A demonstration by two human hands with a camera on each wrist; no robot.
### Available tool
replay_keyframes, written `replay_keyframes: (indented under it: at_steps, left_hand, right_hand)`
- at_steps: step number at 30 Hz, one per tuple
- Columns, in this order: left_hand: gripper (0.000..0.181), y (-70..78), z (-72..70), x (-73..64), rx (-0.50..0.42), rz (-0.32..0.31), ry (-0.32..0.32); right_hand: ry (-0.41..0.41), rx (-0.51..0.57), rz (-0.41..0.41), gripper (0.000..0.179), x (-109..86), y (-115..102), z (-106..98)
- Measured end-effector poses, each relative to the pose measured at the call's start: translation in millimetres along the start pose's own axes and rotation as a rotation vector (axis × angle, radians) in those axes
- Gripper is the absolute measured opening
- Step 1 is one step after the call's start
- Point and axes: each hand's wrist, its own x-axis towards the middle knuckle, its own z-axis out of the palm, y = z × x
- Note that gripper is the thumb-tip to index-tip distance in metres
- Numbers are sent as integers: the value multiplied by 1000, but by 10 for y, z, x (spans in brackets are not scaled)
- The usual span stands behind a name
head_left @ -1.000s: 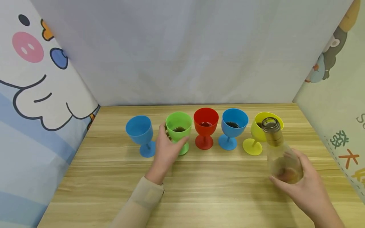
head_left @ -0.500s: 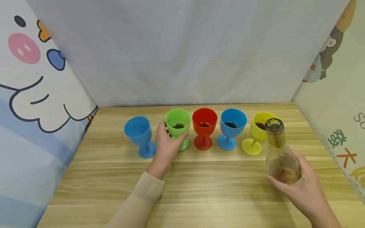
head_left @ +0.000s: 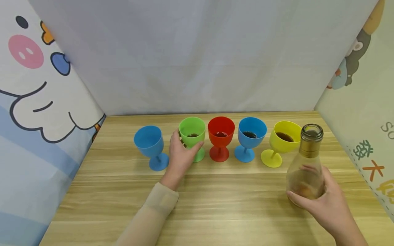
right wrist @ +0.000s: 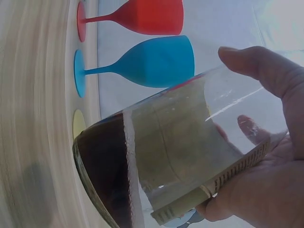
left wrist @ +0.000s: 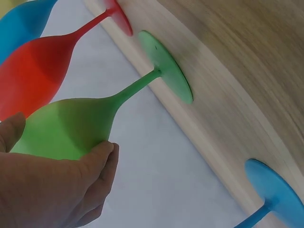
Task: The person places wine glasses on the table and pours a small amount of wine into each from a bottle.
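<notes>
My left hand [head_left: 180,155] holds the bowl of a green plastic goblet [head_left: 194,141] between thumb and fingers; a little dark liquid shows inside. In the left wrist view the green goblet's foot [left wrist: 167,66] sits at the board. My right hand [head_left: 327,205] grips a clear glass bottle [head_left: 303,171] around its lower body, the open mouth pointing up. Dark liquid [right wrist: 107,156] lies at the bottle's bottom in the right wrist view. Just left of the bottle's neck stands a yellow goblet [head_left: 284,146] with dark liquid in it.
Beside the green goblet stand a red goblet [head_left: 221,140] and a blue one [head_left: 250,141], both with dark liquid. Another blue goblet [head_left: 150,147], no liquid showing, is left of my left hand. All are on a wooden tabletop [head_left: 227,208] before a pale cloth wall [head_left: 197,68].
The bottle's neck has swung right, away from the yellow goblet, and the bottle is more upright. The green goblet has shifted slightly back, my left hand staying on it.
</notes>
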Motion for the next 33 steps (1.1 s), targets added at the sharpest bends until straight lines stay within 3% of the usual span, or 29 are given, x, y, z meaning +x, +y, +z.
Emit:
replay_keyframes:
  at_steps: [10,20,33]
  left_hand:
    - [91,-27,-52,-16,-40,29,-32]
    - [94,-50,-181,-152,-12,-63,-74]
    - [81,27,-423,-343,71,-53,-173]
  right_hand:
    - [-16,26,11,83,-5,-15,20]
    - [-8,15,26,84,3,-5,16]
    - [-23,11,8,86,14,-7,31]
